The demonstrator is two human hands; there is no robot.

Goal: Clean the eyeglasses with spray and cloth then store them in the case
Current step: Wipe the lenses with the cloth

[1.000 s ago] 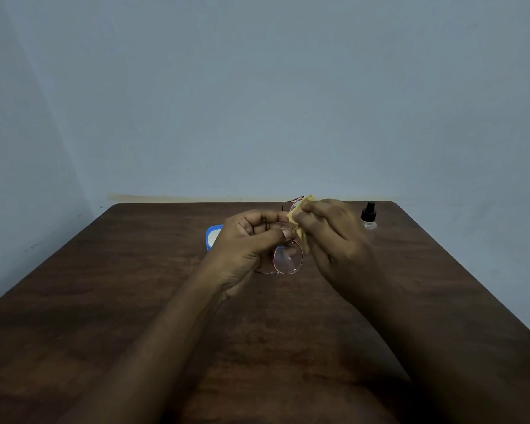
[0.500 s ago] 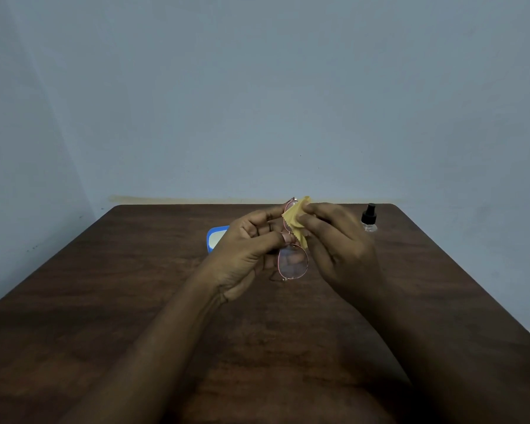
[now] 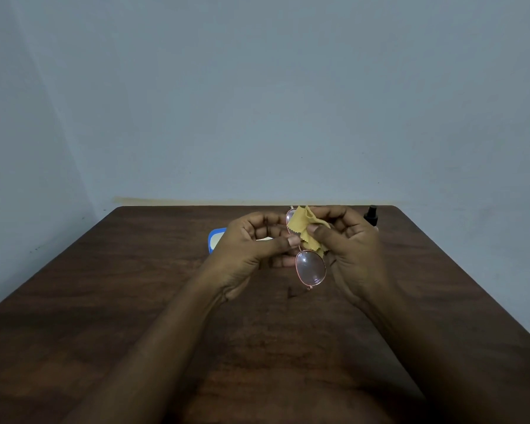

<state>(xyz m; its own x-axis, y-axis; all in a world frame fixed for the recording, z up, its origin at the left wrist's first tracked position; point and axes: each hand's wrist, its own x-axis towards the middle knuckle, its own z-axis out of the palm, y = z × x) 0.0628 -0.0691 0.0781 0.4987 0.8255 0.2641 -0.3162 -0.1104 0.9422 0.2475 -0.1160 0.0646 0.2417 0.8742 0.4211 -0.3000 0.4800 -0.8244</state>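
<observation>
Above the middle of the table, pink-rimmed eyeglasses (image 3: 310, 268) hang nearly vertical, one lens low and bare, the other high. My left hand (image 3: 254, 249) pinches the frame at the bridge between thumb and fingers. A yellow cloth (image 3: 303, 226) with a zigzag edge covers the upper lens, and my right hand (image 3: 346, 243) pinches it against that lens. A blue case (image 3: 215, 238) with a pale inside lies behind my left hand, mostly hidden. The spray bottle (image 3: 372, 214) with a black cap stands behind my right hand.
The dark wooden table (image 3: 135, 301) stands against a pale blue wall. Its far edge runs just behind the case and the bottle. My forearms cross the near half of the tabletop.
The glasses have swung down and toward me, and the lower lens now hangs fully bare. My right hand has turned palm-up with the cloth on the upper lens.
</observation>
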